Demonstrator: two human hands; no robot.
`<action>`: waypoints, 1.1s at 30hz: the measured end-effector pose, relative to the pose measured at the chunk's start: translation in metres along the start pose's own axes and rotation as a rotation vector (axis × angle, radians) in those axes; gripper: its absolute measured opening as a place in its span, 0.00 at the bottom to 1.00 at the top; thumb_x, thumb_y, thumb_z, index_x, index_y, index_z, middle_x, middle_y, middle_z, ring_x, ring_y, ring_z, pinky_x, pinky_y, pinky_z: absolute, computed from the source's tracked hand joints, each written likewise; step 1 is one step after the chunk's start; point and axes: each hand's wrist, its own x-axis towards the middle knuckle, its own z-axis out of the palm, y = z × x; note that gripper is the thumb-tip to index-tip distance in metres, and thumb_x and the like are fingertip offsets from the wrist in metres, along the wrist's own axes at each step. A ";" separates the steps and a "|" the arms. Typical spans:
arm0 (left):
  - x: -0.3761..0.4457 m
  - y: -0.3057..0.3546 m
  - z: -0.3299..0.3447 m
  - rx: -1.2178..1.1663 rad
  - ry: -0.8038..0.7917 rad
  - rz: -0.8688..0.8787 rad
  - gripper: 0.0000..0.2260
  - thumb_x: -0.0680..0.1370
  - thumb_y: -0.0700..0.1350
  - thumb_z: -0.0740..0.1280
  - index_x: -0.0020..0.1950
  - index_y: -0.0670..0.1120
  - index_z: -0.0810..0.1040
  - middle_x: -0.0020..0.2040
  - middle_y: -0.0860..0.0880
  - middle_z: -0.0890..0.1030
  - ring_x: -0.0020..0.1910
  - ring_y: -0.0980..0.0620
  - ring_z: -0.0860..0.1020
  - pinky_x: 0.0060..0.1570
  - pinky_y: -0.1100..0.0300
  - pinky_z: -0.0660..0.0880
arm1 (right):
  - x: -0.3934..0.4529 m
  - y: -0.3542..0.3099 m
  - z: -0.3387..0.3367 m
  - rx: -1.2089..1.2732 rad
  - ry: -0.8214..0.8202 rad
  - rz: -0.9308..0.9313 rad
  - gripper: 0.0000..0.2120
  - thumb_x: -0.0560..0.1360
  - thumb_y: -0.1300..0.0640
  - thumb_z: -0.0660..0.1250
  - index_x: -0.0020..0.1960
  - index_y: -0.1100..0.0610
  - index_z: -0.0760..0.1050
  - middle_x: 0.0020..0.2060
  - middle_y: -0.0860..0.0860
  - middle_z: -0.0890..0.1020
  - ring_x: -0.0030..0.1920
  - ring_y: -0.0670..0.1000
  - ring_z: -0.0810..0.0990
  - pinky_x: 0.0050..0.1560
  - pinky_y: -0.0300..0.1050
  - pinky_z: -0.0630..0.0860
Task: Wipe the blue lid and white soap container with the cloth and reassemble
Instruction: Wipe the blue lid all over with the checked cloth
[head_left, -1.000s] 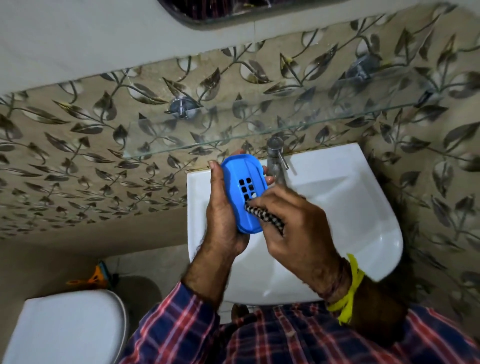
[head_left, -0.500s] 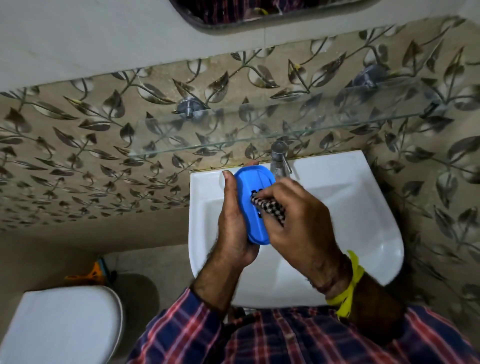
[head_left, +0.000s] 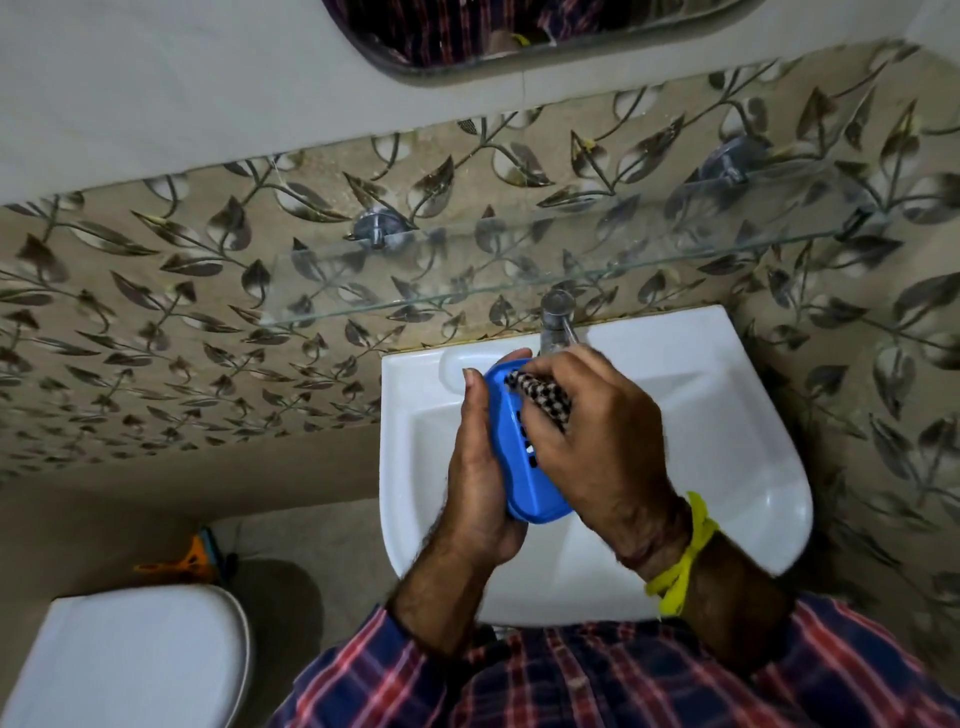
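Observation:
I hold the blue lid (head_left: 519, 467) on edge above the white sink (head_left: 727, 426), its slotted face turned to the right. My left hand (head_left: 478, 467) grips it from the left side and from behind. My right hand (head_left: 602, 441) presses a black-and-white checked cloth (head_left: 540, 392) against the lid's upper face and covers most of the slots. A yellow band circles my right wrist. The white soap container is not in view.
A metal tap (head_left: 556, 322) stands at the sink's back edge, just beyond my fingers. A glass shelf (head_left: 519, 270) runs along the leaf-patterned wall above it. A white toilet lid (head_left: 130, 660) lies at lower left, with an orange object (head_left: 192, 558) on the floor behind it.
My right hand has slid the cloth from the lid's middle slots up to its top end. The lid has turned more edge-on, and both hands sit lower over the sink.

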 end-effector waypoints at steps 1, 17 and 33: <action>0.000 0.001 0.000 -0.007 -0.009 0.003 0.27 0.82 0.67 0.55 0.67 0.52 0.82 0.62 0.45 0.85 0.59 0.47 0.84 0.51 0.54 0.83 | -0.002 -0.004 0.002 -0.010 -0.032 -0.051 0.10 0.71 0.58 0.69 0.52 0.57 0.80 0.47 0.52 0.83 0.44 0.57 0.82 0.40 0.53 0.80; -0.011 -0.007 -0.003 0.014 0.041 0.022 0.26 0.80 0.67 0.58 0.62 0.51 0.85 0.56 0.44 0.87 0.52 0.46 0.86 0.44 0.53 0.83 | 0.003 0.001 0.003 0.003 -0.077 -0.005 0.10 0.72 0.55 0.68 0.52 0.52 0.81 0.47 0.48 0.81 0.45 0.54 0.82 0.41 0.50 0.80; -0.014 -0.003 -0.007 0.045 0.019 0.067 0.25 0.78 0.67 0.59 0.66 0.54 0.81 0.60 0.44 0.85 0.53 0.46 0.85 0.48 0.50 0.82 | -0.001 0.006 0.008 -0.024 -0.091 0.090 0.05 0.73 0.55 0.70 0.47 0.55 0.80 0.45 0.49 0.81 0.43 0.56 0.81 0.40 0.51 0.79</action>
